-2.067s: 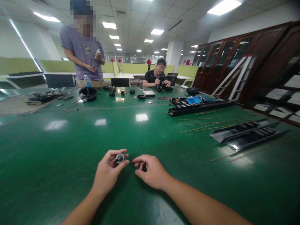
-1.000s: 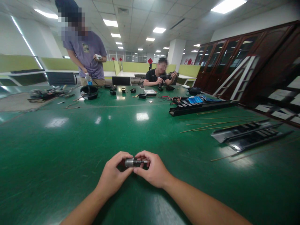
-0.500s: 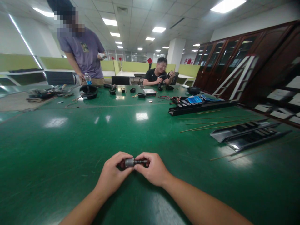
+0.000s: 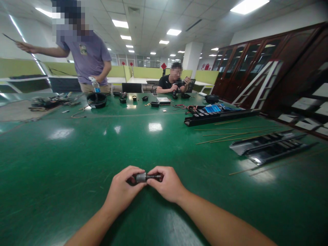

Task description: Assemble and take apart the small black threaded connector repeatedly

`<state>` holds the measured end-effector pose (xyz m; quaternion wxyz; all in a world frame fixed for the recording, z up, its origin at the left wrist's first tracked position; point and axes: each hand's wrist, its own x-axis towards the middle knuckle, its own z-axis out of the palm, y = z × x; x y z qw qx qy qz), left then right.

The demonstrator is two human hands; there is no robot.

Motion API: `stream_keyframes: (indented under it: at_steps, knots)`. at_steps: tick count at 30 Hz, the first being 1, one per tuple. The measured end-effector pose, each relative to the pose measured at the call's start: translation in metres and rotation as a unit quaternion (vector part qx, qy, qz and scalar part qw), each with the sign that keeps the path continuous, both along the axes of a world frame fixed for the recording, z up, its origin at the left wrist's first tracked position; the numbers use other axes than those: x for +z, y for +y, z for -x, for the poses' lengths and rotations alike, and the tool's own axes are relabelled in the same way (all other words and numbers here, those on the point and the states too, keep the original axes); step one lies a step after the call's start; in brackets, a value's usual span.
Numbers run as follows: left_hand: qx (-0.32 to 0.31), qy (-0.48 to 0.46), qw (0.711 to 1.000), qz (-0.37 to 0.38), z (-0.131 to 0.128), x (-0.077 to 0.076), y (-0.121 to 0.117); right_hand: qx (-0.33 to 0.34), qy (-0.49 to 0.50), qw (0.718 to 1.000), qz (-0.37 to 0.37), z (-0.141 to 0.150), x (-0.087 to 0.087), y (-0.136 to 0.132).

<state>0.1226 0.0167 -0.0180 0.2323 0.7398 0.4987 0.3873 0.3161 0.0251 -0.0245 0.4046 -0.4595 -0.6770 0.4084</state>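
"Where was the metal cylinder?"

"Above the green table, well short of its far edge. The left hand pinched its wide end; the right hand's fingers curled round the thin shaft."

"Handling?"

"Probably stiff, dense, slick; the wide end seemed surest."

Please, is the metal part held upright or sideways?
Sideways: the metal part has its thick end at the left hand and its thin end at the right hand.
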Motion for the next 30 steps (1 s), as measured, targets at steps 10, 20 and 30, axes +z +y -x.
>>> stream_keyframes:
  at_steps: [10, 20, 30]
  knots:
    - [0.001, -0.009, 1.000, -0.004, 0.0014, -0.0002, -0.0001, -0.004, 0.003, 1.000, 0.007, -0.0001, -0.0017, 0.0008]
    - [0.003, -0.016, 1.000, -0.008, 0.0004, 0.0002, 0.0000, -0.005, -0.004, 1.000, 0.006, -0.0011, 0.0009, -0.0004]
    - [0.000, -0.023, 1.000, -0.005, 0.0016, -0.0012, 0.0004, -0.001, 0.001, 1.000, 0.007, -0.0015, 0.0025, -0.0004]
